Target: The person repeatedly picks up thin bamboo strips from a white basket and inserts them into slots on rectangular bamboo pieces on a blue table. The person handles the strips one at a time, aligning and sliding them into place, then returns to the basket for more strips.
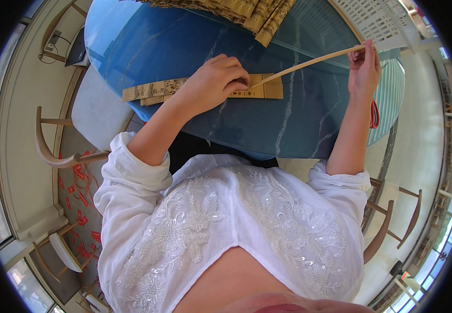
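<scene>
On the blue table (309,125), a flat golden-tan strip (267,89) with dark printing lies crosswise in front of me. Another printed strip (141,92) overlaps it on the left, partly covered by my left forearm. My left hand (218,79) rests over the strips, its fingers pinched at the nearer one; the fingertips partly hide what they grip. Raised at the right, my right hand (364,68) is closed on the upper end of a long, thin, pale wooden stick (309,62). This stick slants down leftward, its lower end meeting the golden strip beside my left fingertips.
A pile of similar printed strips (236,10) lies at the table's far side. Right of it stands a white perforated basket (374,21). Something red and looped (375,115) shows beside my right forearm. Wooden chairs (61,156) stand around; red scraps (80,193) litter the left floor.
</scene>
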Available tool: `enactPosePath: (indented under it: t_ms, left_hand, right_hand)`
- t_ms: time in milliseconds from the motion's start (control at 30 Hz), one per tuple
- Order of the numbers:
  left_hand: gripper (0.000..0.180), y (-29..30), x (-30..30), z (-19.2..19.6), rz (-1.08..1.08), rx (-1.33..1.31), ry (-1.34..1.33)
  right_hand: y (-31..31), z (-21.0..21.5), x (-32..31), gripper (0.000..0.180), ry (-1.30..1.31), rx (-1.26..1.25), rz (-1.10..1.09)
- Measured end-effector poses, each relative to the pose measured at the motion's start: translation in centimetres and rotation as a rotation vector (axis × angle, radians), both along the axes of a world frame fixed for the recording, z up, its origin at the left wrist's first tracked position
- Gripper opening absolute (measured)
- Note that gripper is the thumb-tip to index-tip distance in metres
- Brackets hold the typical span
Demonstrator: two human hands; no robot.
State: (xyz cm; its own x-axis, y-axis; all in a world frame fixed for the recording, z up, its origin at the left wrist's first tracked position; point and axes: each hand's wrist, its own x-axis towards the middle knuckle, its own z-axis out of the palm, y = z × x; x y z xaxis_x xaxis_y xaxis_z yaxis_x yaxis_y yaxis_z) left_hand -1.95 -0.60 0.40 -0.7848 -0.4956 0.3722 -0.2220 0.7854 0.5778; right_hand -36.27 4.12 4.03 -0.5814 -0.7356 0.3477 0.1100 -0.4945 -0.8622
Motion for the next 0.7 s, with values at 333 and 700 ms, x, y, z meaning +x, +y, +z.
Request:
enactPosePath:
  t_ms: [333,700]
  left_hand:
    - [0.009,0.00,-0.21,0.13,-0.009,0.002,-0.066]
    - [0.009,-0.01,-0.30,-0.12,0.008,-0.026,-0.029]
  right_hand:
    - [-0.04,-0.02,0.11,0.023,0.005,0.016,-0.031]
    - [0.05,-0.05,0.20,0.023,0.061,0.023,-0.052]
